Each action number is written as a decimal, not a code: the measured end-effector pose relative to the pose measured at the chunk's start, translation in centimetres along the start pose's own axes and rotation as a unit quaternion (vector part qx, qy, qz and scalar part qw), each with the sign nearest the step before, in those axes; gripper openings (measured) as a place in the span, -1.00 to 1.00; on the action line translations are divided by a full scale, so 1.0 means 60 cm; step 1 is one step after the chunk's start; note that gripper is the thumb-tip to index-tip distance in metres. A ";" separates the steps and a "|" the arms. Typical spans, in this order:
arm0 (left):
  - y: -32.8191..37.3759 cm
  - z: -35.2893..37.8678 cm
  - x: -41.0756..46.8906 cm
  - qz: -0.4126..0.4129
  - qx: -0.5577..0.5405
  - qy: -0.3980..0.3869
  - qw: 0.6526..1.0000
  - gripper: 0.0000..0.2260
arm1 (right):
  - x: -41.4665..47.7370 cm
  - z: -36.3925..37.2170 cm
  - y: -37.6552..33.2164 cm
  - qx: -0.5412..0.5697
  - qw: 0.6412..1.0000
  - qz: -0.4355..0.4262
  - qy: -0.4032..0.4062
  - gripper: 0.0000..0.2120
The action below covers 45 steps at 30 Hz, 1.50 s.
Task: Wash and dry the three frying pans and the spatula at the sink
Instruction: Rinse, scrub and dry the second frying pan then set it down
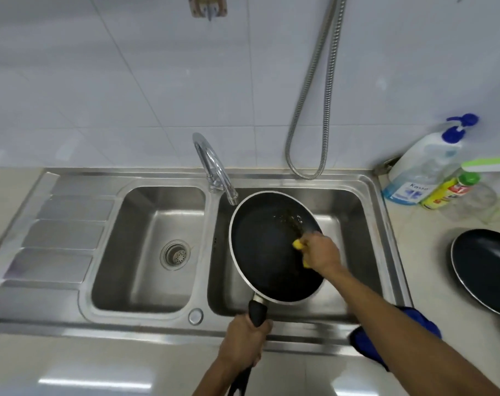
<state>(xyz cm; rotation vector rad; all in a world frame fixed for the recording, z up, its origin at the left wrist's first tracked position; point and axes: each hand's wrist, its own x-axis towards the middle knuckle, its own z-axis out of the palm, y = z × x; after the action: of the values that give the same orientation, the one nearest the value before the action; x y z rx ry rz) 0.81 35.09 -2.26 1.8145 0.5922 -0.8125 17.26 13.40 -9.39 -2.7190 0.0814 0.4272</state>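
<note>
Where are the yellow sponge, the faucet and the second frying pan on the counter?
yellow sponge (298, 245): head view, on its exposed yellow corner.
faucet (211, 164): head view, on the curved chrome spout.
second frying pan (484, 264): head view, on its dark inner surface.

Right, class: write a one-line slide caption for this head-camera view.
Left hand holds a frying pan over the sink while the right hand presses a yellow sponge inside it.

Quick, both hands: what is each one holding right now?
Left hand: grips the frying pan by its handle.
Right hand: holds a yellow sponge against the pan's inside.
</note>
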 end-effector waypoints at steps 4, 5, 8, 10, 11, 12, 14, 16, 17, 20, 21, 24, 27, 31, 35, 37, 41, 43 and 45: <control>0.003 0.004 -0.008 -0.004 0.053 -0.008 0.999 -0.72 | 0.067 -0.026 -0.115 0.091 0.994 0.000 0.065 -0.87; 0.008 0.004 -0.008 -0.003 0.061 0.000 0.998 -0.71 | 0.063 -0.023 -0.154 0.102 0.992 -0.023 0.066 -0.87; 0.019 -0.007 0.004 0.010 0.088 0.024 0.996 -0.72 | -0.001 0.006 -0.224 0.119 0.986 -0.120 0.017 -0.87; 0.022 -0.021 0.016 0.011 0.104 0.041 0.994 -0.70 | -0.060 0.029 -0.208 0.126 0.976 -0.176 -0.031 -0.84; 0.021 -0.027 0.020 0.010 0.113 0.052 0.992 -0.70 | -0.080 0.038 -0.182 0.129 0.974 -0.180 -0.053 -0.82; 0.019 -0.031 0.022 0.010 0.123 0.062 0.990 -0.69 | -0.089 0.044 -0.146 0.121 0.975 -0.169 -0.078 -0.80; 0.011 -0.035 0.023 0.016 0.146 0.073 0.987 -0.69 | -0.083 0.041 -0.070 0.072 0.982 -0.110 -0.135 -0.76; 0.007 -0.032 0.016 0.027 0.162 0.059 0.985 -0.74 | -0.055 0.034 -0.007 0.044 0.986 -0.008 -0.160 -0.77; 0.006 -0.027 0.012 0.036 0.168 0.051 0.984 -0.77 | -0.035 0.031 0.009 0.050 0.988 0.041 -0.139 -0.79; 0.009 -0.008 0.004 0.061 0.213 0.044 0.974 -0.81 | 0.033 0.013 -0.014 0.156 0.978 0.138 -0.008 -0.82; 0.010 -0.003 0.003 0.061 0.220 0.044 0.973 -0.82 | 0.052 0.003 -0.038 0.215 0.964 0.155 0.034 -0.86; 0.014 0.003 0.008 0.060 0.211 0.028 0.975 -0.81 | 0.069 -0.028 -0.126 0.327 0.935 0.113 0.079 -0.87; 0.024 -0.003 0.016 0.058 0.184 0.029 0.981 -0.79 | 0.011 -0.013 -0.196 0.330 0.944 -0.011 0.005 -0.86; 0.034 -0.019 0.030 0.033 0.123 0.050 0.991 -0.71 | -0.075 0.016 -0.159 0.270 0.946 -0.136 -0.117 -0.91; 0.027 -0.016 0.032 0.031 0.103 0.035 0.994 -0.73 | -0.107 -0.005 -0.117 0.255 0.937 -0.156 -0.182 -0.92; 0.027 -0.007 0.026 0.042 0.107 0.015 0.993 -0.74 | -0.099 -0.003 -0.140 0.283 0.937 -0.161 -0.129 -0.97; 0.027 0.014 0.002 0.037 0.091 -0.010 0.995 -0.71 | 0.001 0.000 -0.199 0.258 0.960 -0.101 0.043 -0.84; 0.025 0.018 -0.006 0.030 0.080 -0.004 0.996 -0.71 | 0.057 -0.021 -0.196 0.240 0.967 -0.006 0.091 -0.78; 0.022 0.017 -0.003 0.034 0.096 0.010 0.995 -0.71 | 0.089 -0.039 -0.180 0.252 0.955 0.094 0.122 -0.77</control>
<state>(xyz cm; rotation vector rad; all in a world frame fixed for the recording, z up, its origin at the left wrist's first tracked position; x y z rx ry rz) 1.35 33.69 -1.58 2.0086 0.4763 -0.8283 24.25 22.49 -5.04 -2.2482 0.4551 0.0962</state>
